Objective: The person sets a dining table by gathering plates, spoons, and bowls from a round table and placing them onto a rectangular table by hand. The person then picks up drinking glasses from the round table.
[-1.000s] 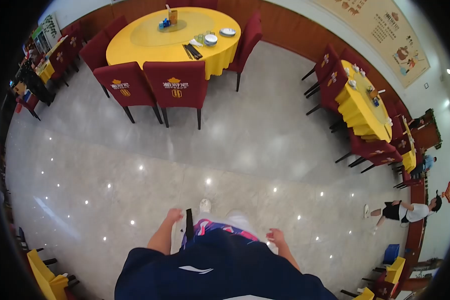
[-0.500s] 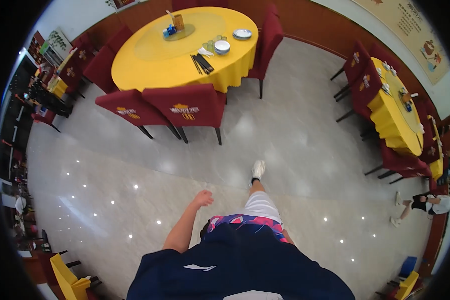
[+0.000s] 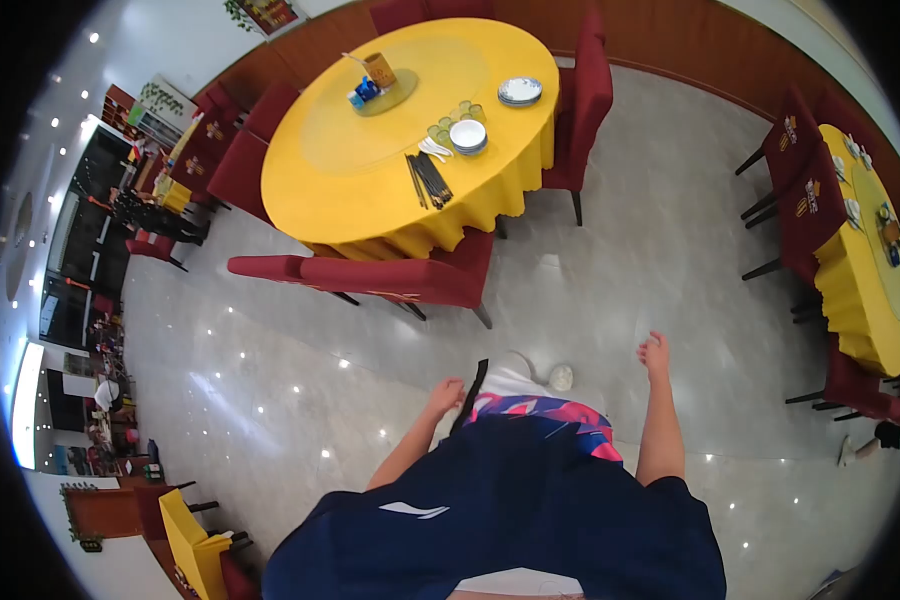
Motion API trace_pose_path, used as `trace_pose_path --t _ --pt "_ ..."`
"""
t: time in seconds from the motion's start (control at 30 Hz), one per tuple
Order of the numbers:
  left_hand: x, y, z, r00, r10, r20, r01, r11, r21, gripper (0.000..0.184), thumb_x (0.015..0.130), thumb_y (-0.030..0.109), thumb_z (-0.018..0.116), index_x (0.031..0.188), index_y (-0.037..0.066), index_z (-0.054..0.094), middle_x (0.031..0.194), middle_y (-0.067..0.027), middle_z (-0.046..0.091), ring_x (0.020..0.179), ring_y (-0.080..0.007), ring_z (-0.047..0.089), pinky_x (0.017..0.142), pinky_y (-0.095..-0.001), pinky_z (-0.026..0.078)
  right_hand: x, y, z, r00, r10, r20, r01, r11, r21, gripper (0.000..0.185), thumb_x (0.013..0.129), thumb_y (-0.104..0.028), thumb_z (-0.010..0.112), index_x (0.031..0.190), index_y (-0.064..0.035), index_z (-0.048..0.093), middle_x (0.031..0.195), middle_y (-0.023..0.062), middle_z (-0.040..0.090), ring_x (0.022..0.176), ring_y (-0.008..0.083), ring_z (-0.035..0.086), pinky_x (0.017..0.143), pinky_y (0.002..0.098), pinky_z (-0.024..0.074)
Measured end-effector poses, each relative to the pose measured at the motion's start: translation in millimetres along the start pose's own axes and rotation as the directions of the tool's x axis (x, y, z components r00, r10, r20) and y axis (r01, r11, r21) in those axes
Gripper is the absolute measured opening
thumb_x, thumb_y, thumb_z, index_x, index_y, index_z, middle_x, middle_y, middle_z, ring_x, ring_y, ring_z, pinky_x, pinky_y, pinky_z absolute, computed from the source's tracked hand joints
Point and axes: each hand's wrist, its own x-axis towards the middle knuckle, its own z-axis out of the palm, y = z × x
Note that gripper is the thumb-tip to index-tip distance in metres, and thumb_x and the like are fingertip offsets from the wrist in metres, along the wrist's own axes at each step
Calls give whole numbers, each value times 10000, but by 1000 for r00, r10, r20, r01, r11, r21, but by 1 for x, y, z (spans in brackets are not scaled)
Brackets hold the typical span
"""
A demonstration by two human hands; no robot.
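Note:
My left hand (image 3: 447,396) hangs low beside my shirt, fingers loosely bent and apart, nothing visible in them. Close by it, a black strap-like strip (image 3: 477,390) sticks out at my waist; what it belongs to is hidden. Out to the right, over the floor, my right hand (image 3: 654,353) is raised with its fingers apart and holds nothing. Ahead stands a round table with a yellow cloth (image 3: 340,190). On it are black chopsticks (image 3: 429,181), white spoons (image 3: 434,149), stacked bowls (image 3: 468,137), green glasses (image 3: 439,132) and stacked plates (image 3: 520,92).
Dark red chairs (image 3: 400,279) surround the table. A brown holder (image 3: 379,70) and a blue item (image 3: 366,90) stand on its glass turntable (image 3: 407,98). Another yellow table (image 3: 850,290) is at the right. A person in dark clothes (image 3: 155,214) is at the far left.
The view has turned and come closer to the round table, which appears larger. My right hand has come into view. The seated person at the right has slipped towards the frame's edge.

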Motion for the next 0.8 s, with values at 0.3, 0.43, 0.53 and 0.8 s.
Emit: trace_pose_path --t 0.3,0.43,0.53,0.8 --pt "97 166 66 869 477 131 -450 651 612 279 769 246 575 968 58 630 818 -163 642 790 -302 626 710 -386 485 39 -65 95 992 -29 119 25 999 33 421 857 -111 467 1272 -166 510 875 64 606 650 128 596 525 240 442" --pt "165 261 57 898 394 199 -435 716 547 338 792 305 613 1025 60 625 827 -162 648 785 -269 639 710 -356 497 29 -55 142 994 66 82 -63 997 -34 476 845 -104 475 1319 -133 448 896 81 602 639 148 604 523 244 451" --pt "200 339 38 899 360 248 -436 782 446 378 790 320 585 1050 45 604 848 -190 652 849 -301 643 756 -370 497 50 -63 160 986 167 27 -166 985 -43 538 828 -104 494 1353 -101 376 923 95 591 655 170 614 533 258 466" --pt "319 437 -66 895 444 41 -446 891 87 300 825 254 592 1031 36 599 660 -61 581 602 -127 548 559 -288 442 146 -248 271 992 -13 124 85 794 -602 562 820 -141 515 1347 -65 336 906 113 581 684 196 624 576 302 493"
